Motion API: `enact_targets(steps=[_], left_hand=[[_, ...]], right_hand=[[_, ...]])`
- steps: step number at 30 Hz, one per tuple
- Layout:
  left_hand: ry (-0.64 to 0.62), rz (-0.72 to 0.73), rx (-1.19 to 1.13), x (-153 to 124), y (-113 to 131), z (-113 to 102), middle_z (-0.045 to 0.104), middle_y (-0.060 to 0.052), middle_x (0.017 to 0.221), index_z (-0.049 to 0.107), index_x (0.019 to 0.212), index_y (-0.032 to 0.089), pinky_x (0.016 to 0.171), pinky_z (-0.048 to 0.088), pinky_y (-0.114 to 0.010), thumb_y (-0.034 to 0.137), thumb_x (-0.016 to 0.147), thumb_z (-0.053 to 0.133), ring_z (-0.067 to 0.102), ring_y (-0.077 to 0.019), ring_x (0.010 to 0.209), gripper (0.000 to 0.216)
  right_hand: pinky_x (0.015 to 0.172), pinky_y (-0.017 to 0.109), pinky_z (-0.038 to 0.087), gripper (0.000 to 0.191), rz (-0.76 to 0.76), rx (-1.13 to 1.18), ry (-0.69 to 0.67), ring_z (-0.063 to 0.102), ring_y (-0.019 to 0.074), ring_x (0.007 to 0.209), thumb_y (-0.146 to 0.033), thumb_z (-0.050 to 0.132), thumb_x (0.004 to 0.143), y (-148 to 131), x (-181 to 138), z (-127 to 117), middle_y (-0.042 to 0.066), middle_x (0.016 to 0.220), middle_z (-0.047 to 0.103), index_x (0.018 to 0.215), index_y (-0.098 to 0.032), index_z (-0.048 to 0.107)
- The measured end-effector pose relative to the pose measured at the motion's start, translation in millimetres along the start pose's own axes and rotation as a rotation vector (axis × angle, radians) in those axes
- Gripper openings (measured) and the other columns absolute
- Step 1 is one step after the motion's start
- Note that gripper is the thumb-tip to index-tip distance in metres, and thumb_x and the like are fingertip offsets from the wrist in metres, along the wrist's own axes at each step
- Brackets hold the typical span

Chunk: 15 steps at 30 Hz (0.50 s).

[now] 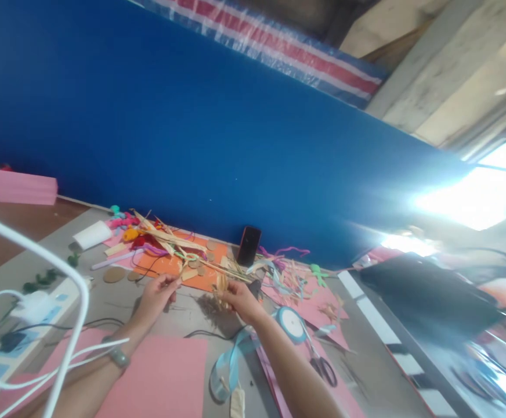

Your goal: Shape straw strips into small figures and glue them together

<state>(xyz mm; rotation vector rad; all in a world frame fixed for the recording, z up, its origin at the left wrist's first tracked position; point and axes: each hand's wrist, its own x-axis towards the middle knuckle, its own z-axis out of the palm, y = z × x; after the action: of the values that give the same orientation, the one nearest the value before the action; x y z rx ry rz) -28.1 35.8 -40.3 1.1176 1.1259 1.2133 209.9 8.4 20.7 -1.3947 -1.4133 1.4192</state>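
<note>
Over the middle of the table, my left hand (161, 292) is closed in a pinch, thumb and fingers together. A thin pale strip seems to be at its fingertips, too small to name for sure. My right hand (243, 301) grips a small bunch of dry, straw-coloured strips (221, 284) that points up and to the left. Just beyond both hands lies an orange sheet (198, 281), with long dry straw stalks (172, 238) heaped across it. Dark dry scraps (216, 310) are scattered on the table below the bunch.
A phone (248, 246) leans against the blue partition (218, 145). Light-blue ribbon spool (291, 324) and scissors (325, 371) lie to the right. Pink sheets (166, 377) are in front. White cables cross a power strip (22, 342) at left, near a white roll (91, 235).
</note>
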Motion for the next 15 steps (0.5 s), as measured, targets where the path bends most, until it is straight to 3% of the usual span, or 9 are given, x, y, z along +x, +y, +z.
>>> enact_targets(steps=[4, 7, 11, 15], left_hand=[[0.001, -0.027, -0.006, -1.6, 1.8, -0.7, 0.053, 0.005, 0.044, 0.062, 0.075, 0.015, 0.037, 0.031, -0.017, 0.047, 0.07, 0.069, 0.046, -0.0095, 0.039, 0.033], [0.009, -0.037, -0.026, -3.3, 3.8, -0.6, 0.053, 0.006, 0.045, 0.061, 0.077, 0.015, 0.038, 0.033, -0.017, 0.046, 0.07, 0.07, 0.046, -0.0086, 0.039, 0.033], [0.028, -0.017, -0.051, -3.9, 3.6, -0.1, 0.055, 0.006, 0.046, 0.062, 0.079, 0.015, 0.04, 0.036, -0.017, 0.045, 0.067, 0.072, 0.047, -0.0087, 0.04, 0.034], [0.039, 0.007, -0.033, -4.5, 3.0, 0.4, 0.055, 0.005, 0.045, 0.062, 0.076, 0.015, 0.04, 0.035, -0.019, 0.047, 0.067, 0.071, 0.049, -0.01, 0.04, 0.034]], right_hand=[[0.038, 0.017, 0.026, 0.031, 0.007, 0.079, 0.076, 0.033, 0.0042, 0.041, -0.043, 0.074, 0.065, -1.2, -14.3, -4.7, -0.007, 0.057, 0.048, 0.078, -0.017, 0.061], [0.038, 0.017, 0.024, 0.029, -0.009, 0.121, 0.174, 0.03, 0.004, 0.041, -0.043, 0.07, 0.067, -3.0, -30.0, -24.5, -0.007, 0.056, 0.045, 0.079, -0.019, 0.06], [0.039, 0.018, 0.022, 0.03, -0.047, 0.122, 0.371, 0.028, 0.004, 0.041, -0.046, 0.07, 0.068, -2.9, -61.1, -76.0, -0.008, 0.056, 0.04, 0.08, -0.021, 0.06], [0.036, 0.022, 0.024, 0.033, -0.06, 0.056, 0.621, 0.029, 0.007, 0.04, -0.048, 0.071, 0.065, 1.1, -104.2, -146.8, -0.006, 0.054, 0.04, 0.081, -0.022, 0.06]])
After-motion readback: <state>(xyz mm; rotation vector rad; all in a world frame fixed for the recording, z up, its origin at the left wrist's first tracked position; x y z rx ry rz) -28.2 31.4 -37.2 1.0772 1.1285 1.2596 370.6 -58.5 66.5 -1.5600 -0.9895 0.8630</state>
